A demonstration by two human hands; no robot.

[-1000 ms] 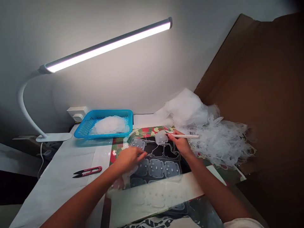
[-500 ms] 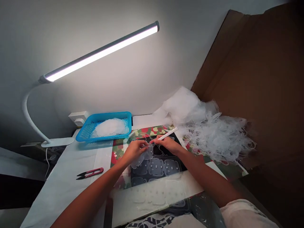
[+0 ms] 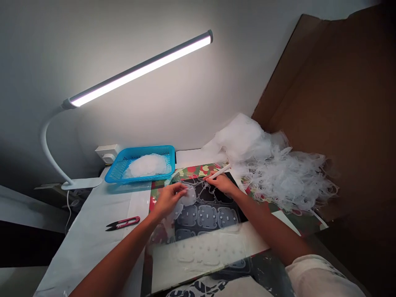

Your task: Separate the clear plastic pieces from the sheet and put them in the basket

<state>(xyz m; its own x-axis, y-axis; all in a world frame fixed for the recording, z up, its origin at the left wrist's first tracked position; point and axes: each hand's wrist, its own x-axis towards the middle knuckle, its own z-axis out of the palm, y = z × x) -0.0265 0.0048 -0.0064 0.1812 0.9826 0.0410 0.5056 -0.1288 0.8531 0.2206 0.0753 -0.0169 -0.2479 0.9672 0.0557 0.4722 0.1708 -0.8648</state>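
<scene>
My left hand (image 3: pixel 171 198) is closed, thumb and fingers pinching a thin translucent piece (image 3: pixel 188 197) with rounded edges. My right hand (image 3: pixel 221 182) is wrapped round a slim white pen-like tool (image 3: pixel 220 171), whose back end points up and to the right. Its tip is too small to make out, near the upper part of a dark sheet (image 3: pixel 228 197). Clear outline strips lie on that part of the sheet. Lower down, translucent rounded panels (image 3: pixel 207 217) with small white bumps sit in rows. A whitish translucent sheet (image 3: pixel 198 255) covers the front.
A blue basket (image 3: pixel 113 176) holding translucent pieces (image 3: pixel 148 165) stands at the back left. Red-handled thread snips (image 3: pixel 123 223) lie on the left. Tangled clear scraps (image 3: pixel 287 177) are heaped at right beside a cardboard wall (image 3: pixel 334 103). A lit lamp (image 3: pixel 142 70) hangs above.
My left hand has drawn away from the right, to the left, with the translucent piece. My right hand stays over the sheet's upper part. The view has shifted slightly.
</scene>
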